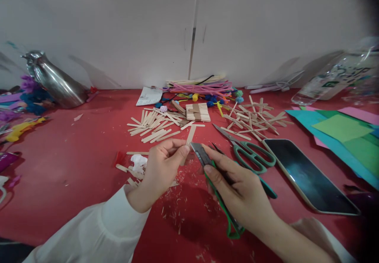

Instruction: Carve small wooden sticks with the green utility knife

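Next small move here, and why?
Probably a short, shallow stroke of the right hand's knife along the stick, away from the left hand. The blade tip sits at the stick beside the pinching fingertips, and shavings lie below.

Pale wooden craft stick [191,135], slim and flat, pointing far, pinched at its near end. Green-handled utility knife [203,157], grey blade out, slanting far-left, tip touching the stick.

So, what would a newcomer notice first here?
At centre, the left hand pinches a wooden craft stick while the right hand holds a green-handled utility knife, blade at the stick. Green scissors and a dark phone lie to the right on the red table.
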Action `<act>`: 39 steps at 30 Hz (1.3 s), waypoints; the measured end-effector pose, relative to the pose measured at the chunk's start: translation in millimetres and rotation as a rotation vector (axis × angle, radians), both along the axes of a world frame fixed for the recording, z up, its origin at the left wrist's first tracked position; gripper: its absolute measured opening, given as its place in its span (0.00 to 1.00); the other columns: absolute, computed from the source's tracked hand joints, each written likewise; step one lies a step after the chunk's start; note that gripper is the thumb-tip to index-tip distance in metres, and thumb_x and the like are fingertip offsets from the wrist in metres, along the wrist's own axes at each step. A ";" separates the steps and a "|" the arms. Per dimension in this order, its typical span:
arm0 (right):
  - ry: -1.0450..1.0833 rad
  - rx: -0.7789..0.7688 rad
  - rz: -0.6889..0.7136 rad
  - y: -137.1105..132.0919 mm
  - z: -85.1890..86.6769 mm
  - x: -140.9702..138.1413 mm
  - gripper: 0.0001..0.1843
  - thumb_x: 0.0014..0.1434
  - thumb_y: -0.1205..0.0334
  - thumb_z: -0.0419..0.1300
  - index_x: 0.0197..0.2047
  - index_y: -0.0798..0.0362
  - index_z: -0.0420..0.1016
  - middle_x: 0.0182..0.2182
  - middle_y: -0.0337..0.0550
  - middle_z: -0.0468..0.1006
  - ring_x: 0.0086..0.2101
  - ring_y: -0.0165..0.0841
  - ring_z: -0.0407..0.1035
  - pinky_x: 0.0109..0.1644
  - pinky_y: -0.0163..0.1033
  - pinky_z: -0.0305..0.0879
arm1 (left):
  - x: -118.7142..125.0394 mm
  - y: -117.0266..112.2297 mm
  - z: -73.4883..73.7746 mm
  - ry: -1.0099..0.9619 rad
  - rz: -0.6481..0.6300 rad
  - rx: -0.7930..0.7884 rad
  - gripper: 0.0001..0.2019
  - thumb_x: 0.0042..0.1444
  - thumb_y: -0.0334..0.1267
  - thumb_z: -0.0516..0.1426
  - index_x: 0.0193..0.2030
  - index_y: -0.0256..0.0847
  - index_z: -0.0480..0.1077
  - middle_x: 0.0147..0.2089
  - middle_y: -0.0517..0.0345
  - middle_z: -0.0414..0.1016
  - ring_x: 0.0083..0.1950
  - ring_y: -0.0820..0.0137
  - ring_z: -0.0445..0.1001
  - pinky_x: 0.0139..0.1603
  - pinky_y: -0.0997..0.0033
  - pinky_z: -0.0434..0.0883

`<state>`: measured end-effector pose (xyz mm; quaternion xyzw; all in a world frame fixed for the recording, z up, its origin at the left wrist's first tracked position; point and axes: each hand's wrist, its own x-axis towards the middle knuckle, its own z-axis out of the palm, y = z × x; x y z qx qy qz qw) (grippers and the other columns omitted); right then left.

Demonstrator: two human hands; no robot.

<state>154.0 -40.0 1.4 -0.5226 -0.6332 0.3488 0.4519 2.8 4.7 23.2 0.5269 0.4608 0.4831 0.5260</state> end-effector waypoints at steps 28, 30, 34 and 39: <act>-0.357 0.050 -0.163 19.3 13.9 10.8 0.07 0.53 0.56 0.55 0.31 0.49 0.61 0.26 0.41 0.76 0.27 0.36 0.72 0.29 0.38 0.64 | 7.9 -9.9 -18.5 0.104 -0.268 -0.023 0.06 0.49 0.35 0.56 0.33 0.36 0.70 0.27 0.58 0.71 0.28 0.73 0.69 0.31 0.73 0.69; -0.361 0.091 -0.148 19.2 14.7 11.2 0.06 0.54 0.58 0.54 0.30 0.49 0.60 0.25 0.40 0.75 0.26 0.34 0.71 0.28 0.36 0.64 | 7.8 -10.2 -18.2 0.064 -0.288 -0.048 0.08 0.49 0.37 0.57 0.35 0.35 0.71 0.29 0.57 0.72 0.28 0.73 0.70 0.32 0.73 0.70; -0.315 0.127 -0.105 20.1 14.4 13.0 0.03 0.54 0.60 0.54 0.31 0.50 0.62 0.25 0.40 0.75 0.26 0.33 0.71 0.29 0.35 0.64 | 8.5 -9.9 -18.0 -0.051 -0.306 -0.116 0.11 0.48 0.41 0.60 0.35 0.35 0.71 0.29 0.57 0.72 0.28 0.73 0.71 0.30 0.73 0.71; -0.219 0.110 -0.067 22.3 11.5 15.6 0.03 0.56 0.61 0.53 0.33 0.51 0.63 0.27 0.40 0.75 0.28 0.32 0.70 0.32 0.35 0.65 | 9.4 -8.7 -15.4 -0.089 -0.291 -0.181 0.11 0.45 0.41 0.62 0.32 0.36 0.71 0.28 0.59 0.72 0.27 0.75 0.71 0.29 0.76 0.70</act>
